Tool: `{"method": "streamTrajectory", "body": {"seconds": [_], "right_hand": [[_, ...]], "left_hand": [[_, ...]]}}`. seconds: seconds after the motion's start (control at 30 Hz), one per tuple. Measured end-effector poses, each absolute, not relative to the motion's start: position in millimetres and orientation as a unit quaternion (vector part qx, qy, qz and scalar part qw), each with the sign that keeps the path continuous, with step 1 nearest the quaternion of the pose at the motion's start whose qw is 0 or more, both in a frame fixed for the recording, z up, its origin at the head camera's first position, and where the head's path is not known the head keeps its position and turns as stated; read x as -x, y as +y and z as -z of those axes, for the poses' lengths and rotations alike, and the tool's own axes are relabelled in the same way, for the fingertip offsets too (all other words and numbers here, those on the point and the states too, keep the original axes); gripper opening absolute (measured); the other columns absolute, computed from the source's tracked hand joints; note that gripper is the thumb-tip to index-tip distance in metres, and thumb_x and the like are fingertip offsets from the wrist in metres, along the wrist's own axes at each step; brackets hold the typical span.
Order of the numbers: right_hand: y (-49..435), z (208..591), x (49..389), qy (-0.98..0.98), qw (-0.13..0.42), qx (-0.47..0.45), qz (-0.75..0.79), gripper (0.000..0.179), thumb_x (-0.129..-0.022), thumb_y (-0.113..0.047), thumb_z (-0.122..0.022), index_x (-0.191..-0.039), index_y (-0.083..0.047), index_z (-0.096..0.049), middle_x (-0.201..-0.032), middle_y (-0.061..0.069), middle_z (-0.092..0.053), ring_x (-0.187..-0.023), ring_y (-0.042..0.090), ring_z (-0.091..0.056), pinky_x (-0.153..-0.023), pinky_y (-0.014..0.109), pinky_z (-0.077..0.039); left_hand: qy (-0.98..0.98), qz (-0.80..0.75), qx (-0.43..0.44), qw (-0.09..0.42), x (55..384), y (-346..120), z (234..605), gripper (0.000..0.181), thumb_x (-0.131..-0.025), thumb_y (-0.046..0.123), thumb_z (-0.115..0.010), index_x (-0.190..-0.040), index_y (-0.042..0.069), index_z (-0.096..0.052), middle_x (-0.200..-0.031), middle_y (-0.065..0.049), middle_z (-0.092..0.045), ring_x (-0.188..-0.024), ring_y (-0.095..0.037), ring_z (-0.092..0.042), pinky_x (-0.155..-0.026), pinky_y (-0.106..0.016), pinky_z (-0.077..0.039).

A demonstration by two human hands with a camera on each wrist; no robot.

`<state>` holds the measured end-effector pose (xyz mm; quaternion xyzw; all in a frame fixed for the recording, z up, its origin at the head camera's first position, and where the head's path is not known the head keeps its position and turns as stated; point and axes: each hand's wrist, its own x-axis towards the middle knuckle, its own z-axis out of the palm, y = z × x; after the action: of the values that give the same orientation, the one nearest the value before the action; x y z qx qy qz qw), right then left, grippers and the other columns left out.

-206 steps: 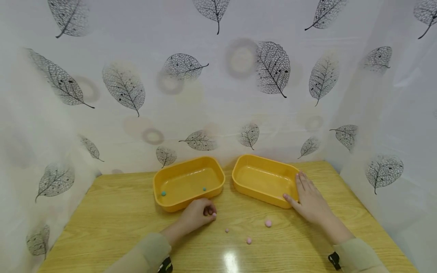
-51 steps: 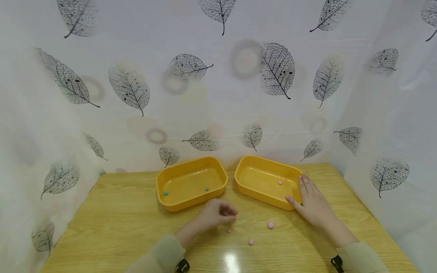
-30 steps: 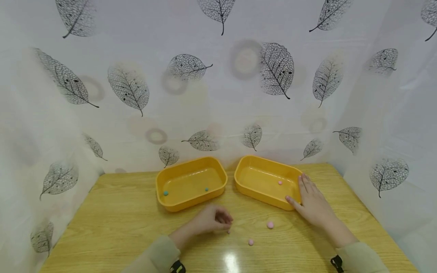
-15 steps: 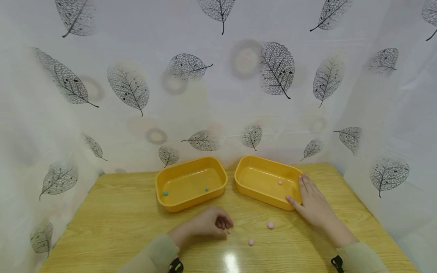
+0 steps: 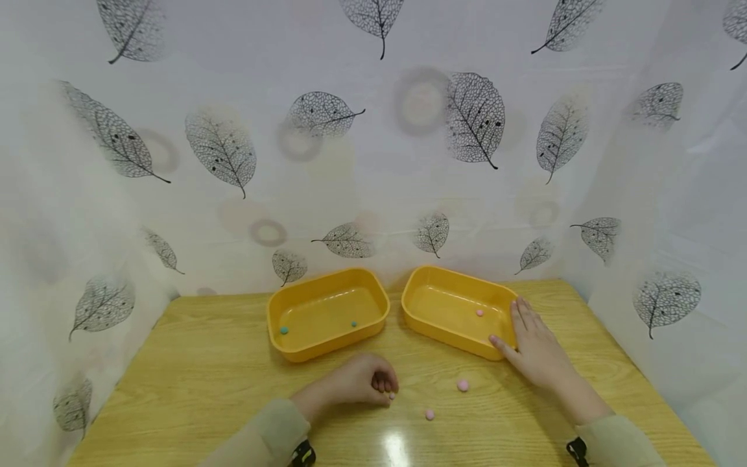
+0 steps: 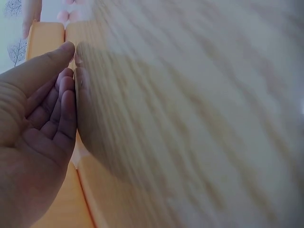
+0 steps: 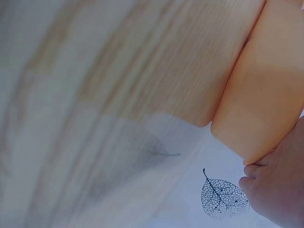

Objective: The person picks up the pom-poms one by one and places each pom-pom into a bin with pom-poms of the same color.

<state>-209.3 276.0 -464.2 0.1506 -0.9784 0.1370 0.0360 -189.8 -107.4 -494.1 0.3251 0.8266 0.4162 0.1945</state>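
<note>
In the head view my left hand (image 5: 358, 381) is low over the table, thumb and index fingertip pinching a tiny pink ball (image 5: 391, 395). The left wrist view has the thumb close to the curled fingers (image 6: 66, 102), the ball mostly hidden there. To the right lie two larger pink balls, one (image 5: 463, 385) farther back and another (image 5: 430, 414) nearer. My right hand (image 5: 535, 350) rests with straight fingers along the right end of the right yellow tray (image 5: 443, 333), thumb at its front rim. One pink ball (image 5: 480, 312) sits inside that tray.
A second yellow tray (image 5: 335, 345) stands at the back left, just behind my left hand, holding two teal balls, one at its left end (image 5: 284, 330) and one near the right (image 5: 353, 323). A leaf-printed curtain (image 5: 373, 175) encloses the wooden table (image 5: 192, 376) at the back and sides.
A pink ball once in my left fingers now lies in the right tray. My left hand came back over the table and closed its fingertips on the tiny ball. The right hand stayed put.
</note>
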Motion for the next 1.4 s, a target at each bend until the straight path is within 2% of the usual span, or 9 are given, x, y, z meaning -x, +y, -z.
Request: {"method": "streamTrajectory", "body": {"seconds": [0.37, 0.83, 1.13, 1.4], "right_hand": [[275.4, 462.6, 208.4, -0.978, 0.036, -0.149, -0.141, 0.098, -0.108, -0.056, -0.051, -0.161, 0.018, -0.016, -0.171, 0.038, -0.009, -0.159, 0.056, -0.014, -0.128, 0.070, -0.021], [276.1, 463.7, 208.9, -0.977, 0.042, -0.153, -0.140, 0.098, -0.108, -0.055, -0.052, -0.161, 0.019, -0.017, -0.171, 0.039, -0.011, -0.158, 0.057, -0.018, -0.128, 0.070, -0.022], [276.8, 464.7, 208.2, -0.977, 0.041, -0.154, -0.140, 0.098, -0.108, -0.055, -0.052, -0.160, 0.019, -0.017, -0.171, 0.039, -0.010, -0.159, 0.057, -0.016, -0.128, 0.070, -0.022], [276.1, 464.1, 208.5, -0.978, 0.038, -0.152, -0.140, 0.098, -0.108, -0.055, -0.052, -0.161, 0.019, -0.016, -0.171, 0.039, -0.009, -0.159, 0.057, -0.015, -0.128, 0.070, -0.021]], "left_hand": [[0.842, -0.390, -0.323, 0.186, 188.9, -104.4, 490.3, 0.012, -0.085, 0.003, -0.088, -0.090, 0.009, -0.078, -0.079, 0.007, -0.070, -0.070, 0.009, -0.054, -0.069, -0.012, -0.053], [0.847, -0.366, -0.348, 0.163, 188.4, -102.7, 490.1, 0.008, -0.089, 0.005, -0.085, -0.087, 0.009, -0.078, -0.078, 0.004, -0.071, -0.069, 0.010, -0.052, -0.067, -0.011, -0.051], [0.847, -0.373, -0.341, 0.166, 189.1, -102.2, 491.2, 0.008, -0.091, 0.007, -0.084, -0.087, 0.011, -0.078, -0.077, 0.005, -0.070, -0.069, 0.010, -0.053, -0.066, -0.011, -0.051], [0.832, -0.416, -0.319, 0.180, 189.2, -103.8, 491.8, 0.004, -0.090, 0.005, -0.083, -0.089, 0.007, -0.079, -0.078, 0.003, -0.071, -0.069, 0.007, -0.055, -0.066, -0.013, -0.051]]}}
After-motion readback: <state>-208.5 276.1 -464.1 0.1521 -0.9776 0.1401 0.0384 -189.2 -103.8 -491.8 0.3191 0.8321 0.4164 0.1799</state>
